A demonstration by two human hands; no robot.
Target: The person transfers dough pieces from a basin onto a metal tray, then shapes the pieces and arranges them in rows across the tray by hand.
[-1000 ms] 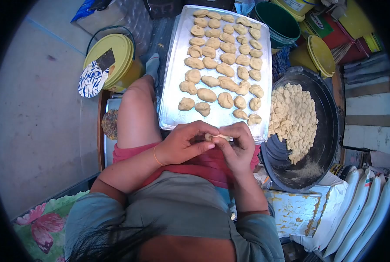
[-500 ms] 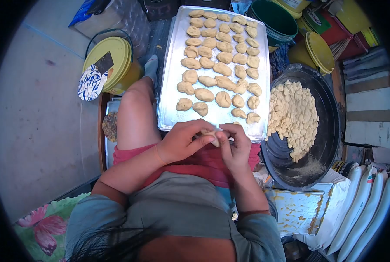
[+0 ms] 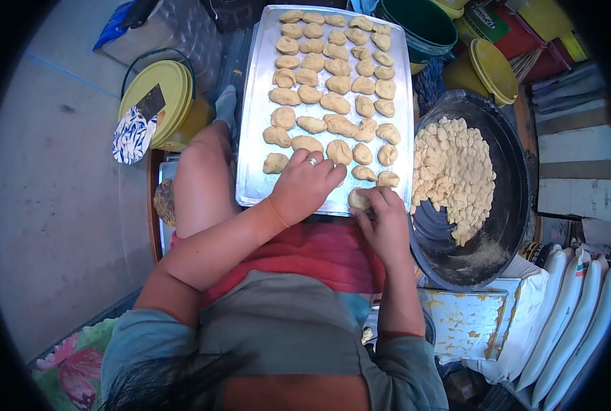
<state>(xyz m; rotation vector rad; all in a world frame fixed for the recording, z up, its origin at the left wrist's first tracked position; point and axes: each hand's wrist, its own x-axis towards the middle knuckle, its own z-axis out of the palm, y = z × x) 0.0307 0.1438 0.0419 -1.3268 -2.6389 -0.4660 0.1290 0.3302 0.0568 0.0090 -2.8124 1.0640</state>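
A metal tray (image 3: 251, 179) lies before me with rows of pale dough pieces (image 3: 335, 103) on it. My left hand (image 3: 305, 183) reaches over the tray's near part, fingers bent down over the dough there; whether it grips a piece is hidden. At the near right corner my right hand (image 3: 382, 218) has its fingertips and thumb on a dough piece (image 3: 359, 199) that rests on the tray. Right of the tray, a large black basin (image 3: 518, 198) holds a heap of small dough lumps (image 3: 456, 175).
A yellow lidded bucket (image 3: 175, 103) stands at the left. Behind the basin are a green bucket (image 3: 422, 31) and a yellow bucket (image 3: 487, 72). White filled bags (image 3: 572, 329) and a stained tray (image 3: 464, 322) lie at the lower right.
My hands have parted from their shared hold on a dough piece. The left moved up over the tray; the right lowered to the near corner. The view has shifted slightly.
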